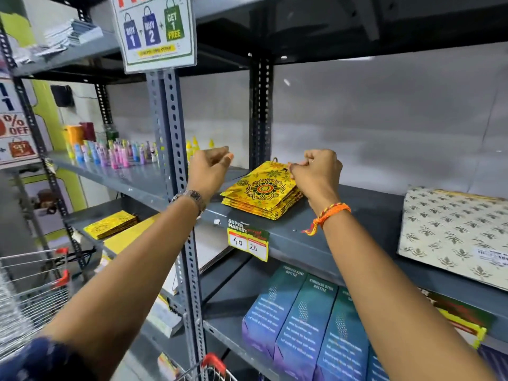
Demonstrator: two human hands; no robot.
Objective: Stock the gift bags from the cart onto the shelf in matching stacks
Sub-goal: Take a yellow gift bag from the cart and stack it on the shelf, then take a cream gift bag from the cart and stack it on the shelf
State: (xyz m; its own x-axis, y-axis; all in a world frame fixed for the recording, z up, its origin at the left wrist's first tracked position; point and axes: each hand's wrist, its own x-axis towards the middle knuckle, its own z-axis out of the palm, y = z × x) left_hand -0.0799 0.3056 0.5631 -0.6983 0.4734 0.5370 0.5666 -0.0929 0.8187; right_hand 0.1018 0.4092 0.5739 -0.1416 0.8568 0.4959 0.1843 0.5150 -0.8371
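Head view shows the stack of yellow gift bags [261, 192] lying flat near the front edge of the grey shelf [357, 215]. They look light, thin and glossy, likely to slide, so I'd hold them by the edges. My right hand [319, 169] pinches the top bag's far corner, wrist bent down. My left hand [210, 166] hovers beside, loosely curled, empty.

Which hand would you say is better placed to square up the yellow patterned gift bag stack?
Right hand: its fingers already touch the yellow patterned gift bag stack. The left hand hovers clear beside it.
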